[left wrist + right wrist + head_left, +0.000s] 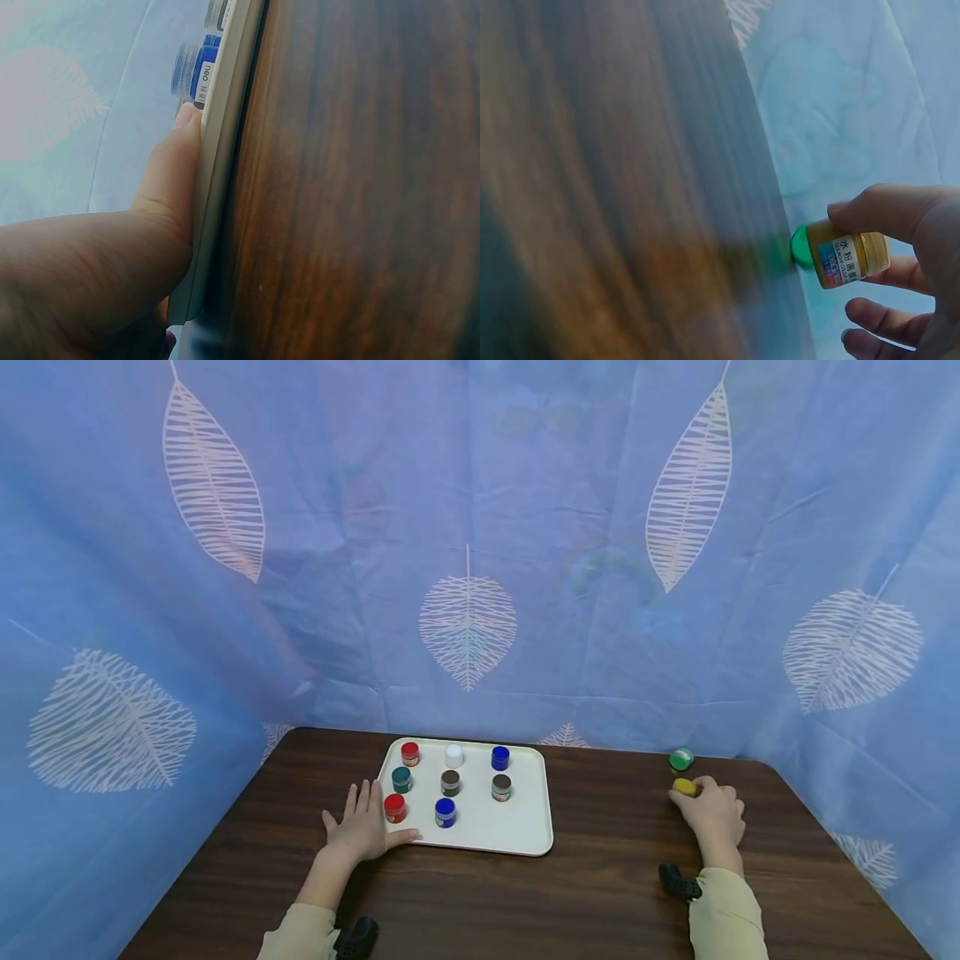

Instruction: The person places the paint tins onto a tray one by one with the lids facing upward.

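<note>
My right hand [712, 817] pinches a small yellow paint jar [844, 255] between thumb and fingers at the right side of the table. Whether the jar's base touches the wood I cannot tell. Just beyond it is a green paint jar [681, 759], partly hidden behind the yellow one in the right wrist view. At the left, my left hand [360, 828] rests with spread, straight fingers against the near left corner of a white tray [517, 835]. Its thumb lies along the tray's rim, close to a blue paint jar [446, 812] and a red paint jar [394, 808].
More jars stand on the tray: a red jar [410, 754], a white jar [453, 756], another blue jar [500, 757], a dark green jar [402, 779] and two brown-lidded ones. A blue leaf-patterned curtain [465, 510] hangs behind the dark wooden table [585, 893].
</note>
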Tool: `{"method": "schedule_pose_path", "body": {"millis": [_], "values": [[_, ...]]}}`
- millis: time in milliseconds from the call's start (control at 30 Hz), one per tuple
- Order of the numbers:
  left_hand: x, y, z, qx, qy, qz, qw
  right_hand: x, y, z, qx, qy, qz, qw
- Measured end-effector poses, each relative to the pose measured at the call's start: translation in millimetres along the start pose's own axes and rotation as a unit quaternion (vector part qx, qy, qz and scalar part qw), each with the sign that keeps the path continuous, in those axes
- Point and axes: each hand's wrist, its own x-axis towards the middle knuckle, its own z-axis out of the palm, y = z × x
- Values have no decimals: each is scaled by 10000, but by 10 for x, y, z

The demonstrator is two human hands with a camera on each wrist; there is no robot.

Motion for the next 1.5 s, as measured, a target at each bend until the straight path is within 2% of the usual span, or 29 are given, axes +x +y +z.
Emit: {"method": "schedule_pose_path", "body": {"millis": [167,833,1500], "values": [[3,-9,9,-40,31,48,10000,-45,-77,24,-160,188,-249,9994],[-8,-29,9,-4,39,-5,10000,-247,-504,101,-297,336,-1080,9931],[-7,-30,7,9,31,9,10000,-508,-1084,277,-417,679,-2264,9708]]}}
